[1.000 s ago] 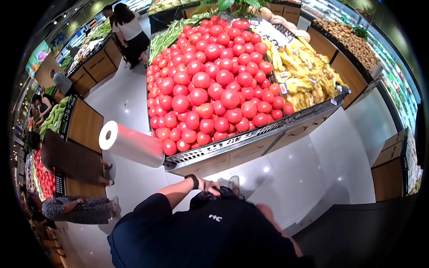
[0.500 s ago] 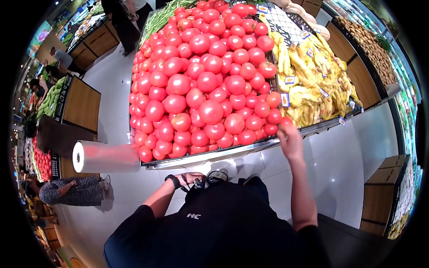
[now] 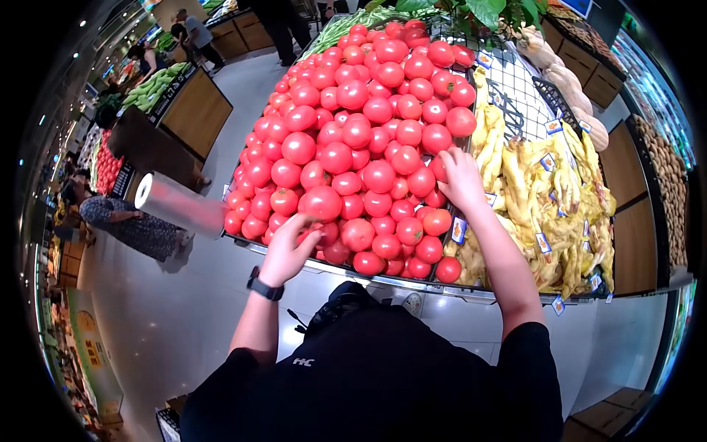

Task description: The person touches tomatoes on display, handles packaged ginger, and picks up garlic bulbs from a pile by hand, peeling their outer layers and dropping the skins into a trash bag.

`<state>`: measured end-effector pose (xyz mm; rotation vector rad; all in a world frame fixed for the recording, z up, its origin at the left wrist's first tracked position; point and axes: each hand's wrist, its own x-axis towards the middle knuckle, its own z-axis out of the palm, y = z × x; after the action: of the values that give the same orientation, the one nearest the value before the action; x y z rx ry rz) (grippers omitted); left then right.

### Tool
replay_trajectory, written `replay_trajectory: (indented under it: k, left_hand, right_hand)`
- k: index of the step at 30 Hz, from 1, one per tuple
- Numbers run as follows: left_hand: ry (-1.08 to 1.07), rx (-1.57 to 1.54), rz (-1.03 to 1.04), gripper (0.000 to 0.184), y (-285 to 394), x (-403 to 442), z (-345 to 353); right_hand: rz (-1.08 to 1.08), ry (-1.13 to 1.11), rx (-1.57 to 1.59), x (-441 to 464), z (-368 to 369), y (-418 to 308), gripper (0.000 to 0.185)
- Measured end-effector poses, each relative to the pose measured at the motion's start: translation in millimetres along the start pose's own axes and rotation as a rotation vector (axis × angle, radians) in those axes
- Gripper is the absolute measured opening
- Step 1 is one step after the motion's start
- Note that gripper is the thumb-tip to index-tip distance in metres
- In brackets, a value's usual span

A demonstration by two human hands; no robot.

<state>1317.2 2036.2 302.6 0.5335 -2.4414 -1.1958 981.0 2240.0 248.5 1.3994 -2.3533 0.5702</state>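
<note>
the fingers of the left hand point(image 3: 286, 252) are bent, and the thumb stands apart from them with a gap between; the fingertips are at the lower edge of one large tomato point(image 3: 322, 202), but i cannot tell whether they press on it. the fingers of the right hand point(image 3: 462, 179) are curved and lie close together at another tomato point(image 3: 438, 169), on the right side of the heap; whether they pinch it i cannot tell, because the hand covers a part of it.

around both hands lie many red tomatoes point(image 3: 353, 132), piled high in a display with a dark rim. on the left wrist there is a black watch point(image 3: 265, 285). just beside the tomatoes, to the right, are yellow, knobby goods point(image 3: 526, 191) (they carry small blue and white labels). at the left front corner a roll of clear bags point(image 3: 184, 207) leans outward. behind the heap are green beans point(image 3: 342, 28), and farther right some pale gourds point(image 3: 567, 88). well apart, to the left, stands a person in a patterned dress point(image 3: 125, 219).
</note>
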Motion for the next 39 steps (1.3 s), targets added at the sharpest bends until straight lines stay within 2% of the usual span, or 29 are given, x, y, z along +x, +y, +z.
replay_trajectory:
  k: [2, 5, 6, 7, 9, 11, 13, 15, 17, 20, 23, 25, 27, 29, 30, 31, 33, 34, 35, 36, 37, 39]
  left_hand:
    - [0.017, 0.102, 0.219, 0.029, 39.3, 34.8, 25.0]
    - [0.067, 0.295, 0.436, 0.042, 52.5, 93.6, 77.8]
    - [0.086, 0.4, 0.437, 0.046, 49.2, 110.9, 97.9]
    - [0.105, 0.503, 0.437, 0.05, 42.5, 127.0, 115.4]
    - [0.054, 0.624, 0.432, 0.055, 25.9, 150.8, 137.4]
    - [-0.005, 0.7, 0.387, 0.058, 7.5, 165.6, 151.1]
    - [-0.012, 0.711, 0.435, 0.059, 21.2, 160.9, 143.3]
    - [0.025, 0.73, 0.612, 0.06, 20.0, 165.6, 144.5]
    - [-0.147, 0.742, 0.67, 0.059, 22.0, 175.4, 146.7]
    - [-0.121, 0.752, 0.734, 0.047, 17.6, 190.4, 152.4]
    - [-0.215, 0.611, 0.625, 0.039, 24.1, 202.5, 142.4]
    - [-0.32, 0.537, 0.484, 0.038, 27.6, 204.6, 135.7]
    - [-0.201, 0.653, 0.679, 0.031, 12.8, 204.7, 141.2]
    - [-0.179, 0.688, 0.664, 0.029, 7.2, 199.9, 145.9]
    - [-0.148, 0.724, 0.65, 0.028, 8.6, 198.3, 147.0]
    - [-0.117, 0.724, 0.651, 0.027, 9.4, 195.3, 147.6]
    - [0.036, 0.6, 0.688, 0.026, 19.7, 181.4, 146.0]
    - [0.001, 0.557, 0.686, 0.026, 25.4, 167.9, 143.8]
    - [-0.036, 0.512, 0.685, 0.026, 37.2, 148.8, 137.1]
    - [-0.172, 0.496, 0.633, 0.029, 44.0, 128.9, 134.0]
    - [-0.258, 0.536, 0.649, 0.04, 40.3, 109.1, 135.3]
    - [-0.316, 0.606, 0.672, 0.053, 30.5, 76.3, 141.8]
  right_hand:
    - [0.013, -0.052, 0.258, 5.7, -11.5, 14.1, 0.066]
    - [0.055, -0.162, 0.366, 12.3, -18.5, 22.6, 0.062]
    - [-0.082, -0.081, 0.244, 14.1, -9.7, 27.4, 0.052]
    - [-0.112, -0.079, 0.182, 14.6, -6.3, 26.1, 0.043]
    - [-0.02, -0.018, 0.073, 6.6, -0.5, 20.7, 0.04]
    - [0.001, 0.031, 0.017, -1.0, 9.0, 21.3, 0.044]
    - [0.046, 0.071, -0.036, -13.7, 5.7, 14.3, 0.048]
    - [-0.096, 0.059, -0.053, -13.3, -11.6, 4.0, 0.055]
    - [-0.081, 0.1, -0.038, -13.5, -10.4, 6.4, 0.06]
    - [-0.147, 0.016, -0.055, -3.8, -9.6, 10.2, 0.061]
    - [0.011, 0.046, 0.085, 1.3, 5.4, 23.2, 0.049]
    - [-0.006, 0.073, -0.01, 7.4, 9.1, 28.2, 0.048]
    - [-0.027, 0.09, -0.097, 5.6, 4.7, 18.0, 0.047]
    - [-0.055, 0.069, -0.22, 3.0, -9.2, 5.7, 0.045]
    - [-0.026, -0.029, -0.193, -0.5, -18.1, -0.1, 0.055]
    - [-0.033, -0.025, -0.198, 0.2, -20.0, 1.1, 0.055]
    - [-0.117, -0.094, -0.368, -4.3, -21.5, 4.3, 0.071]
    - [-0.104, -0.09, -0.328, -3.1, -18.4, 4.8, 0.08]
    - [-0.094, -0.097, -0.333, -0.4, -17.1, 4.8, 0.08]
    - [-0.113, -0.13, -0.315, 3.9, -16.2, 5.6, 0.077]
    - [-0.127, -0.168, -0.295, 5.7, -16.6, 7.5, 0.073]
    - [-0.151, -0.128, -0.252, 4.2, -19.4, 13.2, 0.071]
